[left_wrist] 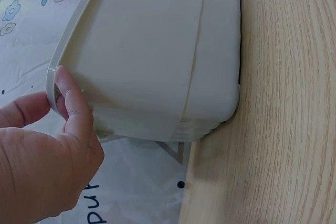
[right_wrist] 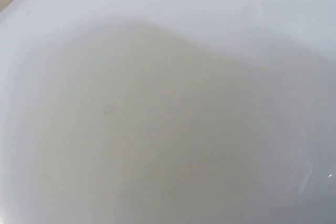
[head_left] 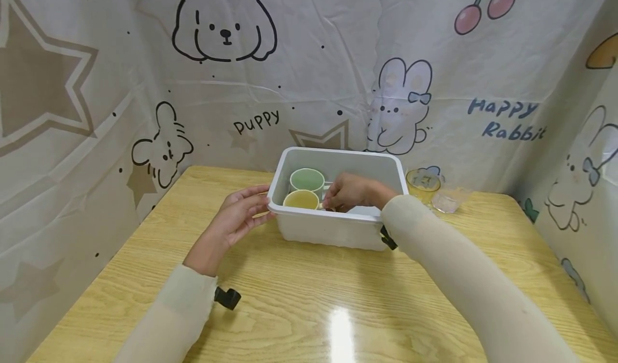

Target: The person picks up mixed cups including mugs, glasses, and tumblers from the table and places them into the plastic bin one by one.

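Two bare hands work at a white bin [head_left: 333, 231] whose long side runs left to right across the wooden table [head_left: 289, 298]. At the far left, the left hand [head_left: 243, 213] pinches the bin's rim by its near left corner, thumb on the outer wall and fingers at the edge. Just inside that end stand two upright cups, the yellow cup [head_left: 301, 199] nearer the person and the green cup [head_left: 307, 179] right behind it. What matters is how the yellow cup lies: directly left of the right hand [head_left: 354, 191], its handle [head_left: 321, 206] pointing right, straight at those fingers. They are curled and look to be pinching that handle, though the right wrist view is all pale blur and cannot confirm it. The left hand is also close to the yellow cup, but the bin's wall stands between them; only the right hand is inside. Farther right, outside the bin, a yellowish glass [head_left: 423, 186] and a clear glass [head_left: 445, 201] stand on the table, near each other.
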`<state>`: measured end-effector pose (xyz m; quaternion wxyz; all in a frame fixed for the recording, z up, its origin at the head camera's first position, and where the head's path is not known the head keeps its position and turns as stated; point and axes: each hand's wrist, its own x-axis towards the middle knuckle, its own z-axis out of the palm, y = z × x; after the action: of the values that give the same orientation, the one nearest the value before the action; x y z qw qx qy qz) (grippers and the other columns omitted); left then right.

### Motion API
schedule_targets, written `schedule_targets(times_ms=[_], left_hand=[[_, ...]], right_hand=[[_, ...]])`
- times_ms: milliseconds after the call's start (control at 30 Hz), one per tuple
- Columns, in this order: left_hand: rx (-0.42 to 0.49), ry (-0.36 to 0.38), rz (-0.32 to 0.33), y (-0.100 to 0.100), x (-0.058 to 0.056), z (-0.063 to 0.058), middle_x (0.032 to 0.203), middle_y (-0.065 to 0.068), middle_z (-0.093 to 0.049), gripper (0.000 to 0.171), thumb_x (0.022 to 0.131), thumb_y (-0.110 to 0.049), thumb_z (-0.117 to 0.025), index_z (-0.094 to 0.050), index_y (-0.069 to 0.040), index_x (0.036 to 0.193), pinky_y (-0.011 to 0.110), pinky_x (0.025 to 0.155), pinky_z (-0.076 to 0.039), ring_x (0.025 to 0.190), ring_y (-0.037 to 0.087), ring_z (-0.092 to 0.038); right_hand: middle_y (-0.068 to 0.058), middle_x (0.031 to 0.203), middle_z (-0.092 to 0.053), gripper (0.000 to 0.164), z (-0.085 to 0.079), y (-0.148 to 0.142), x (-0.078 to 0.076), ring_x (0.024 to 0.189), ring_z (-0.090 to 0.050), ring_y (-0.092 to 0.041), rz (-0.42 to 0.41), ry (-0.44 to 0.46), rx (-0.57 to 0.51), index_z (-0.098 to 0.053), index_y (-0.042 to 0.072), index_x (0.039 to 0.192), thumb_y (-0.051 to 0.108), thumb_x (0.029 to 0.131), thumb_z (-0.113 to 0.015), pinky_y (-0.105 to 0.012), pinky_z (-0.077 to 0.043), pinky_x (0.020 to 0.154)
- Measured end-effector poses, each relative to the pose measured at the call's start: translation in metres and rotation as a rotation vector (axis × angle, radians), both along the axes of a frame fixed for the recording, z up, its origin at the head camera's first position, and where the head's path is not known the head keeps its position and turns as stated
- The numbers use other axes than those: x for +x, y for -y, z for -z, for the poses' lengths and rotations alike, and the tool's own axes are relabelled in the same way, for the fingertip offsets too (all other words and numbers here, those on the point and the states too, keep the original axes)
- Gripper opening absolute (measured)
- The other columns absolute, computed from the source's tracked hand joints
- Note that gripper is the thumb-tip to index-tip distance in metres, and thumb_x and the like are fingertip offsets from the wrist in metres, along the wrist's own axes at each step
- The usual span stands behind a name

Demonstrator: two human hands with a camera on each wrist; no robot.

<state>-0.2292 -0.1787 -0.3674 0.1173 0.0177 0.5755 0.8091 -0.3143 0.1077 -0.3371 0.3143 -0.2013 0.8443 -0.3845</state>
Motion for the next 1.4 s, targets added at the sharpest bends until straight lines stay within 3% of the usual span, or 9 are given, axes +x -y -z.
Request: schedule_targets(times_ms=[167, 567, 833, 1000, 1233, 1400], left_hand=[[0.003, -0.006, 0.004, 0.0, 0.001, 0.0, 0.135, 0.019, -0.055, 0.044, 0.101, 0.001, -0.058, -0.046, 0.005, 0.143, 0.032, 0.088, -0.061, 0.098, 0.017, -0.065], [-0.012, -0.015, 0.005, 0.001, 0.0, 0.001, 0.135, 0.018, -0.055, 0.044, 0.101, 0.0, -0.058, -0.046, 0.005, 0.143, 0.041, 0.1, -0.056, 0.099, 0.017, -0.065], [-0.009, -0.013, 0.003, 0.0, 0.001, 0.001, 0.136, 0.019, -0.054, 0.043, 0.101, 0.001, -0.057, -0.047, 0.004, 0.142, 0.038, 0.097, -0.058, 0.099, 0.017, -0.065], [-0.014, -0.014, 0.004, 0.0, 0.001, 0.0, 0.138, 0.02, -0.052, 0.042, 0.101, 0.001, -0.057, -0.047, 0.003, 0.142, 0.041, 0.1, -0.056, 0.1, 0.017, -0.064], [-0.014, -0.01, 0.003, 0.0, 0.001, 0.002, 0.14, 0.02, -0.051, 0.043, 0.101, 0.0, -0.057, -0.047, 0.003, 0.142, 0.043, 0.102, -0.054, 0.101, 0.018, -0.064], [-0.007, -0.008, 0.001, 0.0, 0.0, 0.002, 0.138, 0.019, -0.052, 0.042, 0.101, 0.0, -0.057, -0.047, 0.003, 0.142, 0.042, 0.102, -0.055, 0.1, 0.018, -0.064]], right_hand=[[-0.002, 0.082, -0.066, 0.015, 0.001, 0.001, 0.001, 0.079, -0.062, -0.011, 0.013, 0.001, 0.009, -0.071, -0.01, 0.103, 0.004, 0.1, -0.065, -0.029, -0.06, 0.083], [-0.007, 0.086, -0.066, 0.017, -0.003, -0.001, -0.001, 0.087, -0.063, -0.02, -0.009, -0.041, 0.008, -0.071, -0.006, 0.106, 0.007, 0.101, -0.063, -0.039, -0.06, 0.091], [-0.017, 0.11, -0.071, 0.024, -0.012, -0.007, -0.002, 0.106, -0.066, -0.033, -0.014, -0.107, 0.035, -0.069, -0.004, 0.117, 0.011, 0.103, -0.059, -0.044, -0.06, 0.092], [-0.023, 0.126, -0.066, 0.03, -0.018, -0.013, -0.001, 0.112, -0.065, -0.035, -0.011, -0.116, 0.033, -0.065, -0.006, 0.126, 0.012, 0.104, -0.058, -0.043, -0.06, 0.091], [-0.024, 0.131, -0.063, 0.036, -0.029, -0.023, 0.0, 0.12, -0.061, -0.042, 0.016, -0.111, 0.023, -0.059, -0.006, 0.133, 0.015, 0.105, -0.057, -0.044, -0.059, 0.094], [-0.024, 0.135, -0.06, 0.038, -0.035, -0.032, 0.0, 0.12, -0.061, -0.038, 0.042, -0.129, 0.045, -0.059, -0.004, 0.135, 0.02, 0.105, -0.058, -0.045, -0.057, 0.096]])
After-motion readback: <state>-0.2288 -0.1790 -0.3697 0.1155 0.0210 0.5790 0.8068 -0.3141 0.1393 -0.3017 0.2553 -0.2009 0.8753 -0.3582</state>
